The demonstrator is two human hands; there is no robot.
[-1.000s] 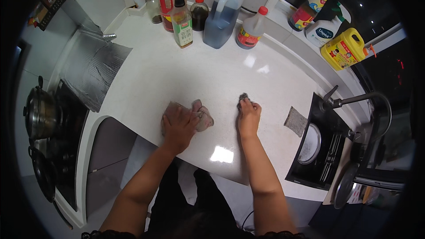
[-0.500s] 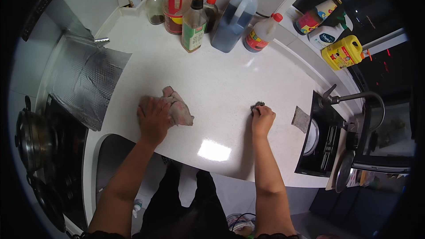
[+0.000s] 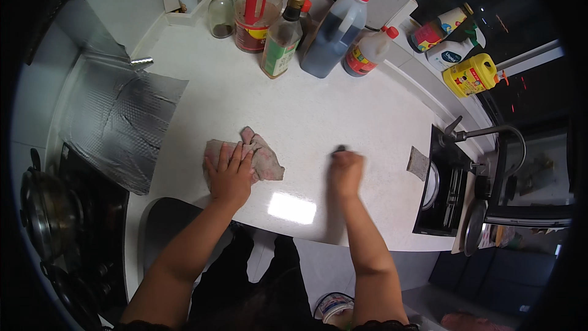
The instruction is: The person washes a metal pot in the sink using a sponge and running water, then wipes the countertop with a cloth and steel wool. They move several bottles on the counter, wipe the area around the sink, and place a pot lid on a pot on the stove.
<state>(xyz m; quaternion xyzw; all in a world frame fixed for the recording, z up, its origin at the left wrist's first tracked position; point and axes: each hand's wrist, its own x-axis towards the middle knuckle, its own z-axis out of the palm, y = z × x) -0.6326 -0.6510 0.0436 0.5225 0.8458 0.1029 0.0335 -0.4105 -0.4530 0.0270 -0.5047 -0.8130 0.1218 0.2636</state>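
Observation:
Flat on a crumpled grey-pink cleaning cloth (image 3: 266,164) rests my left hand (image 3: 230,179), its fingers stretched out and spread. The cloth lies on the white countertop (image 3: 380,110), with folds sticking out to the right of my fingers. Farther right, my right hand (image 3: 348,175) is closed around a small dark scouring pad (image 3: 340,148) at the counter surface. Only a bit of the pad shows past my fingers, and the hand is slightly blurred.
Several bottles stand along the back, among them a large jug of dark liquid (image 3: 335,37) and a green-labelled bottle (image 3: 280,43). Foil sheeting (image 3: 128,122) and a stove with a pot (image 3: 49,205) are at left. A grey pad (image 3: 418,163) lies beside the sink (image 3: 456,190).
My right hand has moved left with the scouring pad, nearer the cloth. My left hand stays on the cloth; the whole view has shifted slightly.

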